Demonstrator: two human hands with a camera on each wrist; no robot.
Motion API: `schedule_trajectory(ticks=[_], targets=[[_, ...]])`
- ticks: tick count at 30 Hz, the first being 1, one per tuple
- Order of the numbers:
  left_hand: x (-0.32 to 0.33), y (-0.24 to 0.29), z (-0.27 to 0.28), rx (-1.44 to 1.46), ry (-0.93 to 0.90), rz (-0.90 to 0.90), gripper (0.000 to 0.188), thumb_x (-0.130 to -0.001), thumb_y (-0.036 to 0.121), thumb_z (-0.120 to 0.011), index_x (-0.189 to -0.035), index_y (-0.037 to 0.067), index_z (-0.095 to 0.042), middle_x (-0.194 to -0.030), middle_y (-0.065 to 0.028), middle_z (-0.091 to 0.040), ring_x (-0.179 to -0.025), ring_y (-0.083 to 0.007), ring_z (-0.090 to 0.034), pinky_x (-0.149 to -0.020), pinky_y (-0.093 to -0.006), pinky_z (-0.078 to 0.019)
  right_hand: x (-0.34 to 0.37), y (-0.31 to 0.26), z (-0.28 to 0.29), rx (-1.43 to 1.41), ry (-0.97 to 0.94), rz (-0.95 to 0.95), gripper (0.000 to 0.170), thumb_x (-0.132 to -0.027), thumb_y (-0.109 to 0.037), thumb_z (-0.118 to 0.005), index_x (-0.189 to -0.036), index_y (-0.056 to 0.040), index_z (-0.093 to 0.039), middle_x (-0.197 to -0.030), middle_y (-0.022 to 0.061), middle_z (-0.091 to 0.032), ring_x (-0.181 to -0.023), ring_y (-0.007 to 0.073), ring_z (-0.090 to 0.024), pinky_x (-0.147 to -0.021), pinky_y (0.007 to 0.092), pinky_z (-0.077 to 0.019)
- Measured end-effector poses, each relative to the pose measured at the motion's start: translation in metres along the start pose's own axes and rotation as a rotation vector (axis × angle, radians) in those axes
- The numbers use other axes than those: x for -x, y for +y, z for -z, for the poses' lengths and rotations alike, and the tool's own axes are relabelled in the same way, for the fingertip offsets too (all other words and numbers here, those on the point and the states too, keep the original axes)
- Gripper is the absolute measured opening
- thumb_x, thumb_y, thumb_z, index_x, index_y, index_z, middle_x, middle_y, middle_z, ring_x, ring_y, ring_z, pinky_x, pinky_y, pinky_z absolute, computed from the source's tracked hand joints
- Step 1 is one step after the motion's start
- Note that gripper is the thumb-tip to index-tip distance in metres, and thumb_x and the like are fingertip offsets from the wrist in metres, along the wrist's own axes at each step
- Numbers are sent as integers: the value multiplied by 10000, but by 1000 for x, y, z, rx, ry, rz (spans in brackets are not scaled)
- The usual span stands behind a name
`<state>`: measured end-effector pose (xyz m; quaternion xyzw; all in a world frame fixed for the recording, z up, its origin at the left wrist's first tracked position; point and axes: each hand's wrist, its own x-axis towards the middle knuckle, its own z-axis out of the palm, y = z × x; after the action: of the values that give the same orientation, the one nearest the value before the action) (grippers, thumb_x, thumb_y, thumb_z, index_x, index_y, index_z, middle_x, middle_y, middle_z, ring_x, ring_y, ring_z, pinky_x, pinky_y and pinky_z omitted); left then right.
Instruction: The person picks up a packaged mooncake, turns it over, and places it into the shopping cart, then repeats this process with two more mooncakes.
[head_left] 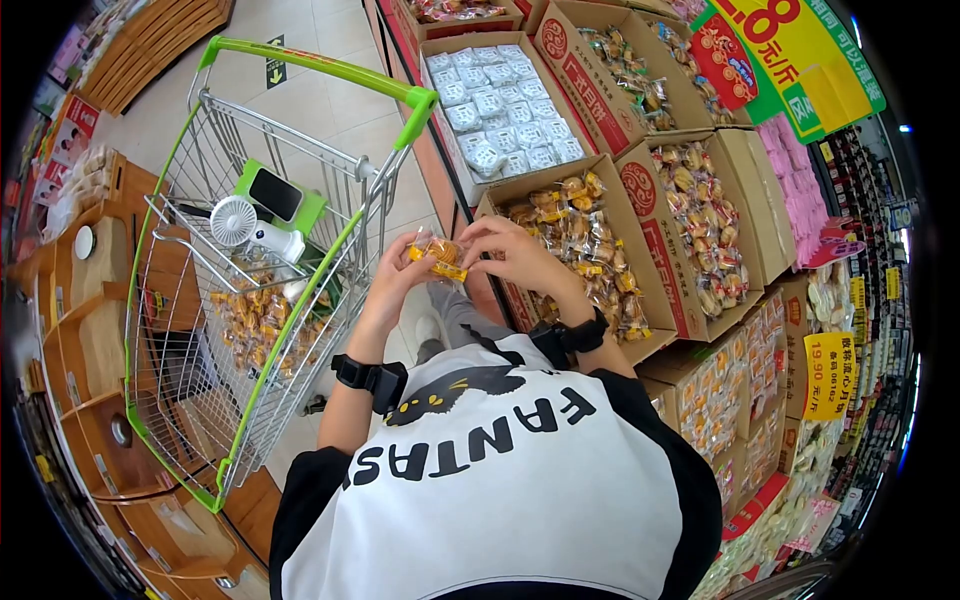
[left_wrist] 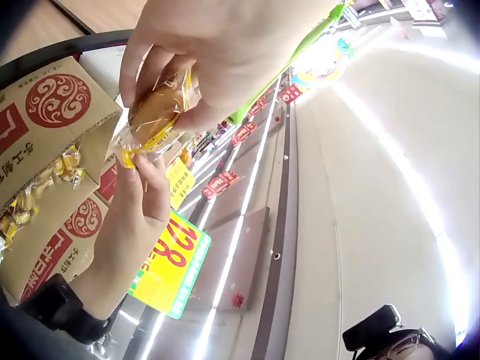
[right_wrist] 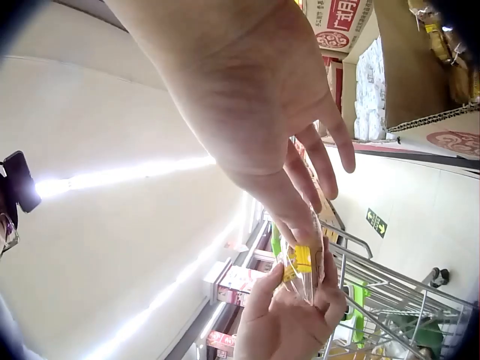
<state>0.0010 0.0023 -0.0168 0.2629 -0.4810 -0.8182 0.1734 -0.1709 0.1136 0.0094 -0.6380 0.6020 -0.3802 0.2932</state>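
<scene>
Between both hands, in front of the chest, is a golden-brown mooncake [head_left: 440,250] in a clear wrapper with yellow print. My left hand [head_left: 398,278] holds it, thumb on one side and fingers on the other, as the left wrist view shows. With thumb and index finger my right hand [head_left: 517,256] pinches the wrapper's edge, and its other fingers stand out loosely. Seen from the right wrist, the yellow strip of the packet [right_wrist: 303,259] lies between the fingertips of both hands.
A shopping cart [head_left: 420,100] with green trim stands at the left, holding a heap of wrapped mooncakes [head_left: 262,325], a white fan [head_left: 234,220] and a phone [head_left: 275,194]. Cardboard boxes [head_left: 655,265] of wrapped mooncakes line the right. White packets [head_left: 500,105] fill another box.
</scene>
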Motion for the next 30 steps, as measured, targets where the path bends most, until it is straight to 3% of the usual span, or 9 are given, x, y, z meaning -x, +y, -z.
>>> schedule_trajectory(ticks=[8, 10, 11, 17, 21, 23, 25, 28, 30], targets=[[1, -5, 3, 42, -33, 59, 323, -752, 16, -562, -1051, 53, -444, -960, -53, -561, -805, -112, -550, -653, -235, -470, 2, 8, 10, 4, 80, -35, 119, -685, -39, -613, -800, -71, -623, -976, 58, -506, -944, 182, -493, -797, 275, -404], [2, -4, 2, 37, -25, 44, 325, -751, 12, -561, -1051, 57, -444, -957, -49, -560, -804, -108, -548, -655, -235, -469, -1, 9, 15, 4, 238, -33, 159, -717, -42, -576, -872, -64, -599, -981, 67, -488, -851, 176, -509, -753, 272, -419], [2, -4, 2, 39, -20, 32, 329, -749, 9, -560, -1053, 57, -442, -952, -48, -559, -806, -107, -545, -660, -237, -468, -1, 10, 19, -89, 285, -138, 197, -732, -34, -565, -928, -46, -571, -959, 68, -502, -799, 164, -526, -712, 266, -437], [6, -2, 6, 44, -15, 14, 332, -752, 0, -552, -1057, 49, -433, -949, -65, -551, -829, -121, -542, -678, -251, -472, 11, 68, 36, 0, 446, -318, 201, -744, -39, -558, -945, -42, -553, -899, 73, -540, -749, 159, -541, -679, 272, -446], [8, -2, 7, 35, -16, 12, 339, -753, 22, -557, -1067, 58, -435, -947, -54, -554, -820, -116, -542, -692, -256, -463, 22, 112, 35, 16, 420, -453, 223, -737, -53, -559, -960, -39, -544, -923, 97, -539, -760, 184, -546, -689, 281, -445], [8, -3, 9, 35, -22, 9, 340, -753, 22, -559, -1067, 59, -435, -953, -54, -553, -819, -115, -543, -690, -253, -463, 27, 124, 32, 189, 319, -613, 243, -745, -51, -546, -986, -22, -527, -926, 104, -561, -823, 197, -551, -736, 294, -437], [8, -4, 11, 33, -28, 5, 342, -752, 22, -560, -1067, 60, -435, -959, -53, -552, -818, -115, -543, -689, -250, -462, 37, 160, 20, 289, 310, -591, 257, -734, -44, -542, -989, -27, -528, -916, 120, -562, -832, 225, -550, -745, 307, -436], [8, -5, 13, 22, -23, 15, 346, -750, 19, -562, -1068, 62, -435, -968, -52, -551, -819, -112, -543, -682, -245, -462, 41, 167, 11, 430, 300, -579, 308, -707, -28, -518, -1015, -36, -520, -936, 174, -558, -847, 297, -539, -760, 349, -430], [9, -4, 13, 28, -17, 29, 346, -748, 16, -564, -1067, 64, -438, -968, -49, -551, -819, -108, -543, -675, -241, -461, 39, 166, 9, 402, 225, -792, 382, -711, -42, -504, -1092, -46, -477, -994, 201, -542, -881, 325, -527, -773, 366, -422]])
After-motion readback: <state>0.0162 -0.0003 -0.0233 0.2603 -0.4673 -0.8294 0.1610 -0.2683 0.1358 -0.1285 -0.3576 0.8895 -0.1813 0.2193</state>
